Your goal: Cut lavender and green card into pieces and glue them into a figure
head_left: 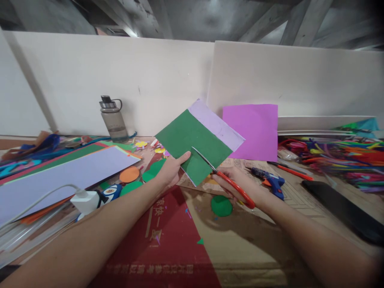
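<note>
Scissors: red-handled metal scissors [228,181] sit in my right hand [237,186], blades parted and biting into the near edge of the green sheet.
Right hand: my fingers are curled through and around the red loops, closed firmly on them.
Left hand: my left hand [171,170] pinches the lower left edge of a green square sheet of craft paper [192,142], thumb on top, fingers tucked underneath (only the thumb shows clearly).
Paper: the green sheet is held up off the table, tilted like a diamond, with a pale lilac sheet [216,124] behind it showing along its upper right edge.
Table: a flattened brown and red cardboard box [186,240] covers the work surface beneath my arms; a small green paper circle [221,206] lies on it just below my right hand.
Right side: a blue glue gun [270,179] rests near my right wrist, with a magenta paper square [255,130] leaning on the white wall behind and a heap of coloured pipe cleaners [345,156] further out.
Left side: a long lilac paper sheet [66,176], a white charger plug [85,200] and a grey water bottle [113,119] stand well apart from my hands.
</note>
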### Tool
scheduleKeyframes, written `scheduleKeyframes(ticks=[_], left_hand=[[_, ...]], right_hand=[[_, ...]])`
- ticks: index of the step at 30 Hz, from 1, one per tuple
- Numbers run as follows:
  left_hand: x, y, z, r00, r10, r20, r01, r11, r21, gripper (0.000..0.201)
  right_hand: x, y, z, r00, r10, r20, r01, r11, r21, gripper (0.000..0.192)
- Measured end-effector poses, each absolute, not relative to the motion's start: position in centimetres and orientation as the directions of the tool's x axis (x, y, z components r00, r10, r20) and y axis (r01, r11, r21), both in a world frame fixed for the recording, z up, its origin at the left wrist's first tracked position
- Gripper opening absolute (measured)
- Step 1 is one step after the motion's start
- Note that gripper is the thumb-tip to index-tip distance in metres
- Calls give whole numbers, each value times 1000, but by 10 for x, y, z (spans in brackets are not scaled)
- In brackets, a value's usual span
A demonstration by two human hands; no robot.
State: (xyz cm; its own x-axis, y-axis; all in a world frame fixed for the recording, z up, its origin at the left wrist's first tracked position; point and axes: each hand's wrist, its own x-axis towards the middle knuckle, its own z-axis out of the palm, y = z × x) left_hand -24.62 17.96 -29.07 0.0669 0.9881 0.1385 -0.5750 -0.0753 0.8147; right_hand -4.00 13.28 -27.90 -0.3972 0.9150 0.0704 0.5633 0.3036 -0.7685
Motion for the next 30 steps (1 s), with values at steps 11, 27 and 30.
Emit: scheduleKeyframes(ticks=[11, 27, 30], left_hand=[[-245, 182, -289, -22, 992, 128, -615, -114, 780, 48], [-250, 188, -295, -150, 966, 211, -449, -257, 856, 58], [-253, 192, -300, -172, 964, 204, -419, -259, 870, 59]], right_hand=[[-42, 129, -273, -425, 898, 115, 575, 366, -732, 37], [-26, 129, -261, -505, 863, -9, 570, 325, -755, 40], [-20, 131, -265, -519, 852, -66, 540, 268, -798, 39]])
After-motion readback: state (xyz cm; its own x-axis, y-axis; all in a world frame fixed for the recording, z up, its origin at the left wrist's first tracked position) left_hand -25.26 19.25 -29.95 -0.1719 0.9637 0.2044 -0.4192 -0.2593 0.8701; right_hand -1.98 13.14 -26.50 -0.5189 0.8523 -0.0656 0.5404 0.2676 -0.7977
